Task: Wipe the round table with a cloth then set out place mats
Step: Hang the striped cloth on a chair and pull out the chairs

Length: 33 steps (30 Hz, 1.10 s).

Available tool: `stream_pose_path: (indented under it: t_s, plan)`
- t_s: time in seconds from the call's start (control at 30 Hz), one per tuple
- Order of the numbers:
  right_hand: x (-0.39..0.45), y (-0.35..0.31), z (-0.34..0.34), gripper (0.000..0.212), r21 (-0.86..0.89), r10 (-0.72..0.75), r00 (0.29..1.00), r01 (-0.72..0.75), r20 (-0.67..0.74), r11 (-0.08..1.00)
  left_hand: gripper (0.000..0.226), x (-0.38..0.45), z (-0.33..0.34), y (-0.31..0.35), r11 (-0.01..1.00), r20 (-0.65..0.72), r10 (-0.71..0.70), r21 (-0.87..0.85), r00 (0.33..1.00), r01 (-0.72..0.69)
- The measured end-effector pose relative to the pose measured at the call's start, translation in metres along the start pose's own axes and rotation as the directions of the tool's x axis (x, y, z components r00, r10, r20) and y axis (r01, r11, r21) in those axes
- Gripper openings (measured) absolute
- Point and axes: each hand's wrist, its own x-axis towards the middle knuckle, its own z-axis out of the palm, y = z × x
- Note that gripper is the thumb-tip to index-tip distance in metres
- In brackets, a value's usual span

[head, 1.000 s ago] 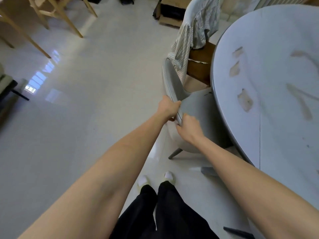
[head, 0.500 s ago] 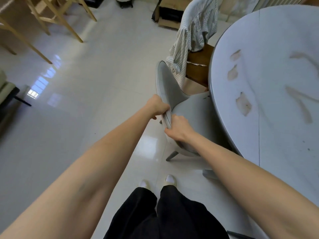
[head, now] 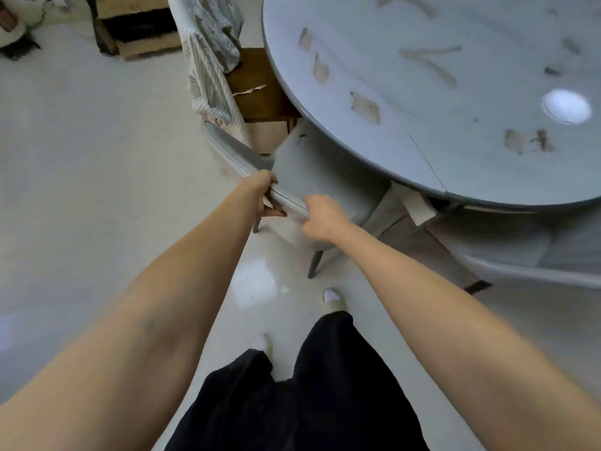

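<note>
The round table (head: 406, 151) fills the upper right; its pale marbled top carries several brownish marks and a bright light reflection. A grey chair (head: 312, 170) stands at the table's near-left edge, its seat partly under the top. My left hand (head: 261, 192) is closed over the curved top rim of the chair's backrest. My right hand (head: 323, 218) grips the same rim just to the right. No cloth or place mats are in view.
A second chair with a striped garment (head: 211, 63) draped over it stands further along the table. Another grey chair (head: 533, 258) sits at the right. A low wooden unit (head: 136, 24) stands at the back. Glossy floor spreads to the left.
The view has swung right and closer to the table. The chair, held in both hands, has turned and now sits with its seat further under the table's edge.
</note>
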Motion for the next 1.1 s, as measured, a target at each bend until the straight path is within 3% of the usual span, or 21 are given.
stream_pose_path:
  t_s: [0.2, 0.37, 0.83, 1.1]
  plan:
    - [-0.045, 0.007, 0.014, 0.027, -0.081, 0.194, 0.981, -0.195, -0.027, 0.977, 0.018, -0.024, 0.009, -0.036, 0.995, 0.200, -0.088, 0.068, 0.976, 0.076]
    - [-0.076, 0.010, 0.029, 0.026, -0.089, 0.277, 0.960, -0.279, -0.031, 0.956, 0.010, -0.042, 0.016, -0.061, 0.991, 0.236, -0.132, 0.021, 0.963, 0.130]
    - [-0.070, -0.003, 0.051, 0.028, 0.072, 0.230, 0.934, -0.219, -0.272, 0.973, 0.006, -0.021, -0.004, -0.037, 0.995, 0.193, -0.102, 0.028, 0.976, 0.099]
    - [-0.051, 0.014, 0.042, 0.030, 0.059, 0.293, 0.917, -0.289, -0.270, 0.956, 0.015, -0.017, 0.012, -0.030, 0.998, 0.275, -0.065, 0.011, 0.959, 0.064]
